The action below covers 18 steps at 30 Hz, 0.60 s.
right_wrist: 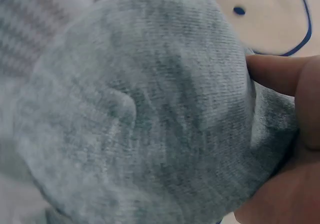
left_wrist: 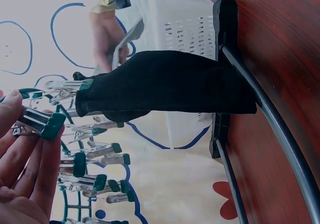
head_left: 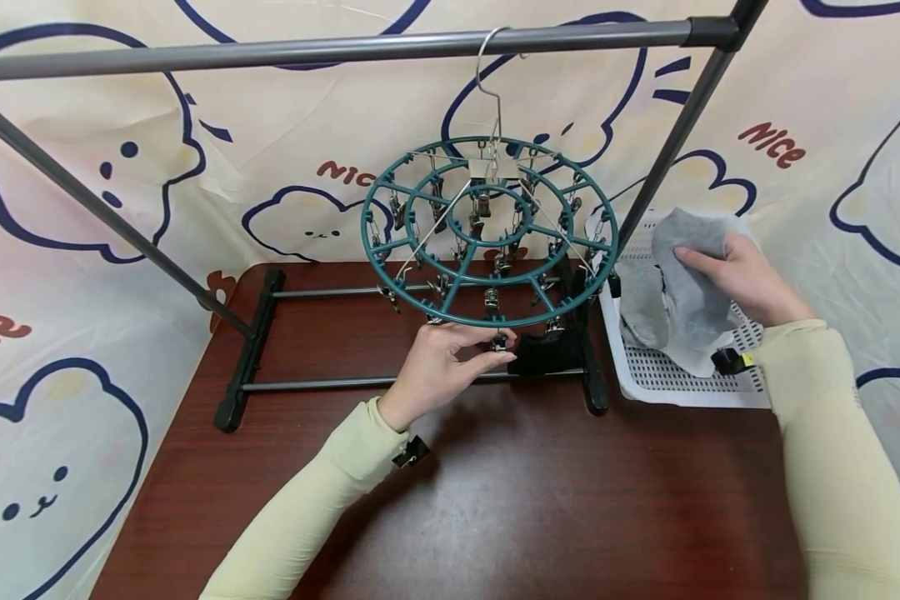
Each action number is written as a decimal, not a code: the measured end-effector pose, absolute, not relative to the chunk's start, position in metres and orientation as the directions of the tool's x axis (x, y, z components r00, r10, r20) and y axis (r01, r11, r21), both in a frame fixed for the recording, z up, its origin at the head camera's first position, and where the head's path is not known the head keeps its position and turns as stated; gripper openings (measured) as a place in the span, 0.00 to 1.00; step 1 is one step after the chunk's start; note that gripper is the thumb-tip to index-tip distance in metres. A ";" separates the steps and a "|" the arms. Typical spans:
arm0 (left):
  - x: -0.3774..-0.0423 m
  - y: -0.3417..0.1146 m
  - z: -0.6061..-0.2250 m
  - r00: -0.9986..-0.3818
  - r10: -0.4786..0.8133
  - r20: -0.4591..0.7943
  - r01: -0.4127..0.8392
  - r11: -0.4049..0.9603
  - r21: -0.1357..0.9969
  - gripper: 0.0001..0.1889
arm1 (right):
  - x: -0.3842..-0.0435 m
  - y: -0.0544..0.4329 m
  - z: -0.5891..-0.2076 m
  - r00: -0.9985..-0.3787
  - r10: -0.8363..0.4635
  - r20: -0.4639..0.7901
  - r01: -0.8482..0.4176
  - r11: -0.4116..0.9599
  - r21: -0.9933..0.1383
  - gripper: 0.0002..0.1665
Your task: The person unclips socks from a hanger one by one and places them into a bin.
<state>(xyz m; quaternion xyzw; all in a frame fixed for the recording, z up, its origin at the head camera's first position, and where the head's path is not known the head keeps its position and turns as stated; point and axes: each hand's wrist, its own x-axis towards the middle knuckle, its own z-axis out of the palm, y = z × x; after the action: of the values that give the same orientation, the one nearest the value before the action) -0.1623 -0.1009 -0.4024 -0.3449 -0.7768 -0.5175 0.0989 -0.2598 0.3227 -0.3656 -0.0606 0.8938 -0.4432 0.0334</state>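
My left hand (head_left: 441, 363) pinches a metal clothes peg (left_wrist: 39, 120) with green tips, at the near rim of a round green clip hanger (head_left: 461, 279). Beside it a black sock (left_wrist: 160, 86) hangs from another peg. Over at the right, my right hand (head_left: 757, 282) grips a grey sock (head_left: 693, 275) by its upper part, thumb on the front. The grey fabric (right_wrist: 150, 108) fills most of the right wrist view. Below the held sock, another grey sock (head_left: 641, 307) lies in a white perforated basket (head_left: 645, 392).
The hanger's wire hook (head_left: 480, 71) sits on the grey top bar (head_left: 307, 53) of a standing rack. The rack's black feet (head_left: 230, 408) rest on a brown wooden table (head_left: 540, 500). Several free pegs (left_wrist: 95, 181) dangle from the rings. Patterned cloth (head_left: 60, 317) surrounds the table.
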 end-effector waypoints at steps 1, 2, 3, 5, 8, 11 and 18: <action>-0.162 -0.101 -0.403 -0.741 0.433 0.513 0.640 0.226 0.734 0.14 | -0.264 0.326 -0.367 -0.990 -0.137 -0.014 -0.074 0.612 -0.788 0.21; -0.162 -0.101 -0.403 -0.740 0.433 0.516 0.642 0.225 0.733 0.14 | -0.268 0.329 -0.368 -0.990 -0.138 -0.027 -0.066 0.625 -0.778 0.23; -0.163 -0.101 -0.403 -0.738 0.432 0.518 0.644 0.225 0.731 0.14 | -0.271 0.333 -0.369 -0.989 -0.140 -0.040 -0.060 0.644 -0.762 0.26; -0.163 -0.102 -0.403 -0.736 0.430 0.523 0.648 0.224 0.728 0.14 | -0.278 0.339 -0.372 -0.987 -0.134 -0.083 -0.031 0.681 -0.732 0.31; -0.163 -0.101 -0.403 -0.734 0.426 0.529 0.653 0.227 0.723 0.14 | -0.286 0.348 -0.376 -0.981 -0.121 -0.154 0.016 0.735 -0.678 0.36; -0.163 -0.102 -0.404 -0.733 0.423 0.533 0.656 0.230 0.719 0.14 | -0.291 0.356 -0.380 -0.969 -0.116 -0.217 0.055 0.759 -0.649 0.39; -0.163 -0.102 -0.404 -0.733 0.423 0.533 0.655 0.229 0.720 0.14 | -0.300 0.374 -0.399 -0.946 -0.075 -0.316 0.136 0.792 -0.596 0.43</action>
<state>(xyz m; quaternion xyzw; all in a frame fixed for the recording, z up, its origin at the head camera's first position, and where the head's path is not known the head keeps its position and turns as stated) -0.1625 -0.1022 -0.4040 -0.3476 -0.7759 -0.5143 0.1130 -0.3003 0.3739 -0.3991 0.0162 0.9322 -0.3224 0.1639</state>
